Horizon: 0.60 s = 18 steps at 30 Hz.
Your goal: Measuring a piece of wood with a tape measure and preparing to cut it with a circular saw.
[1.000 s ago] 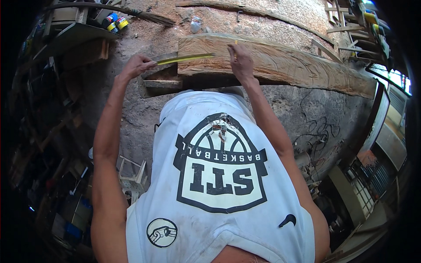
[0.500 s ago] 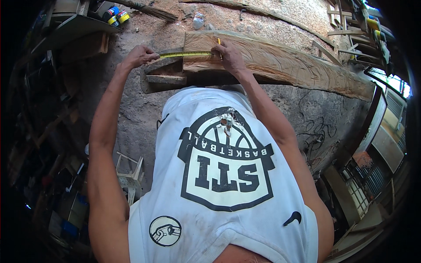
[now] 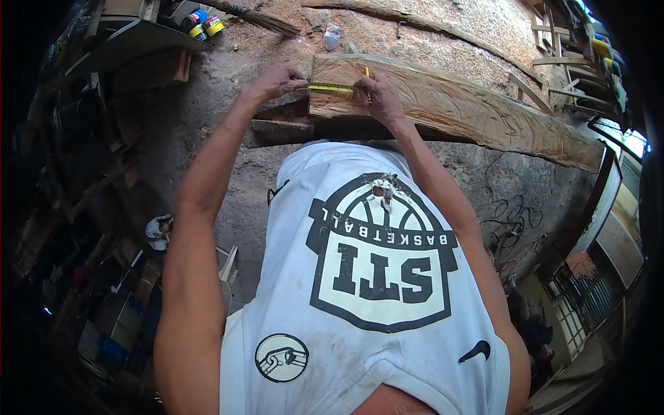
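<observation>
A large rough-sawn wooden beam point(image 3: 477, 104) lies crosswise in front of me. Across its left end runs a yellow measuring tape point(image 3: 330, 88), stretched between my hands. My left hand point(image 3: 280, 81) is closed at the beam's left edge, pinching the tape's left end. Resting on the beam's top, my right hand point(image 3: 382, 97) grips the other end of the tape. A yellow pencil point(image 3: 367, 71) also sticks up between its fingers. Whether a tape case is inside the right hand is hidden.
Shorter wood blocks point(image 3: 280, 131) lie under the beam's left end. A broom point(image 3: 266, 19) and small paint cans point(image 3: 214, 25) are at the far left. Wood scraps point(image 3: 553, 61) stand at the far right, and a thin cable point(image 3: 515, 214) lies on the floor.
My left hand has moved right, up to the beam's left edge, and the stretch of tape between my hands is shorter. The right hand keeps its place on the beam. The view has shifted slightly.
</observation>
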Available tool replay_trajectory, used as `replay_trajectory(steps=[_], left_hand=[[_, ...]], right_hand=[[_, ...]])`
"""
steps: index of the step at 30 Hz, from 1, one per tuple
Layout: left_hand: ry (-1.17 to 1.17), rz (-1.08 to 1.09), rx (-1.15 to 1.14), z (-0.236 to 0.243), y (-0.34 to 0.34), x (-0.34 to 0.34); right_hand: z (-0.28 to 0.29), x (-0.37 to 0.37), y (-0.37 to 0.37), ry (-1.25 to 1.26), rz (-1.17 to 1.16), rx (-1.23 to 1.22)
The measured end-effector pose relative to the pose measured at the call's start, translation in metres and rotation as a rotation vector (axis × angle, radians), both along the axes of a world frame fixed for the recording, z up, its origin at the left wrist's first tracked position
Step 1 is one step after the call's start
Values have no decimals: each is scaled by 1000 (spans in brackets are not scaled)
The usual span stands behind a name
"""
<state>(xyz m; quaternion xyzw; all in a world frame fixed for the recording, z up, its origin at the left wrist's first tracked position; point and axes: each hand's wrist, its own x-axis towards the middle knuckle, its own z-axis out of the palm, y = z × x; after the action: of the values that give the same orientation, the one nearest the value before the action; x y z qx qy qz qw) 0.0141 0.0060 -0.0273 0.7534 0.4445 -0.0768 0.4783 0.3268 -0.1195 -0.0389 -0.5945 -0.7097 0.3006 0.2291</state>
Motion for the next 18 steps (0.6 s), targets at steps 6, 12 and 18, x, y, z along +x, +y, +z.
replay_trajectory(steps=[6, 12, 18], left_hand=[[-40, -2, -98, -12, 2, 7], [-17, -8, -79, -4, 4, 9], [-11, -9, -112, -4, 3, 9]], right_hand=[[0, -1, -1, 17, -15, 14], [3, -2, 0, 50, 0, 56], [1, -2, 0, 3, -25, 7]])
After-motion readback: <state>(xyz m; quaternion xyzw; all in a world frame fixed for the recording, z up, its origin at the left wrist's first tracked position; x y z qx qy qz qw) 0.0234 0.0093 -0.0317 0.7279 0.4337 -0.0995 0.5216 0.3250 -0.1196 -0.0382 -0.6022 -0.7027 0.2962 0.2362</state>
